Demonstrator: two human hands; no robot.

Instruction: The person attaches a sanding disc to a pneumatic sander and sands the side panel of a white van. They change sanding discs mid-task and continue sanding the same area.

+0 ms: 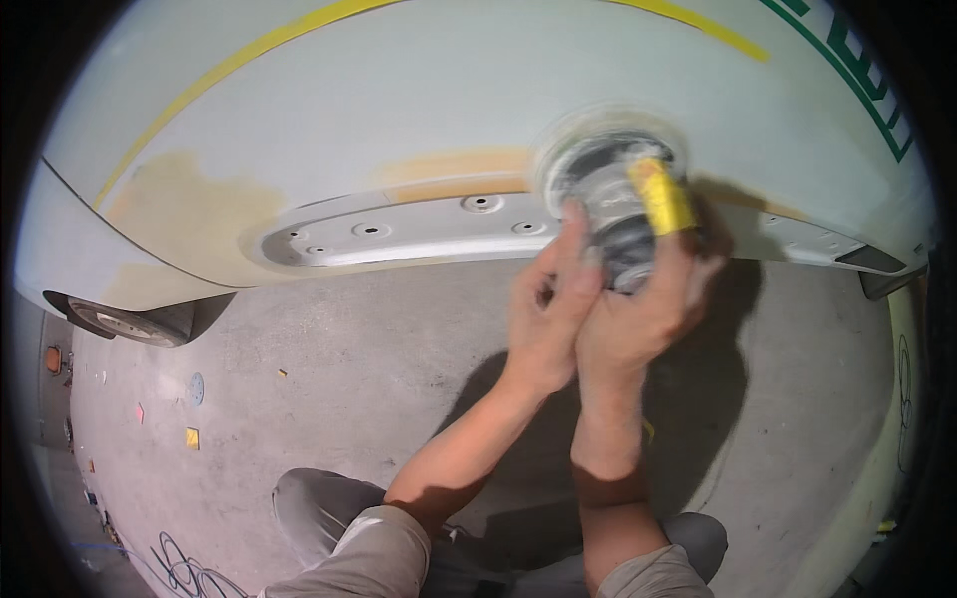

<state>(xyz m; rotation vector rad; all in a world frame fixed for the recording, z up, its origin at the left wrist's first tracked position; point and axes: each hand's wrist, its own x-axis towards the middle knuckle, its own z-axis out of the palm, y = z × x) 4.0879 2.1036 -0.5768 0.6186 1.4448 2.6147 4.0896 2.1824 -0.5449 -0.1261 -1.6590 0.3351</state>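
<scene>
I hold a round grey orbital sander [608, 189] with a yellow-wrapped lever or strip [664, 195] on its right side. Its disc lies against the lower part of a white vehicle panel [419, 100], and its rim is blurred by motion. My right hand [643, 304] grips the body from the right and below, with fingers by the yellow part. From the left, my left hand [553, 309] has its fingers pressed to the sander's near side. An orange-tan filler patch [459, 164] shows on the panel just left of the disc.
Along the panel's bottom edge runs a white sill with holes [419, 231]. Another tan patch [189, 204] and yellow tape [249, 50] mark the panel. A wheel [135, 324] sits at left. On the concrete floor [329, 379] lie a blue disc [197, 389], scraps and a coiled hose [184, 573].
</scene>
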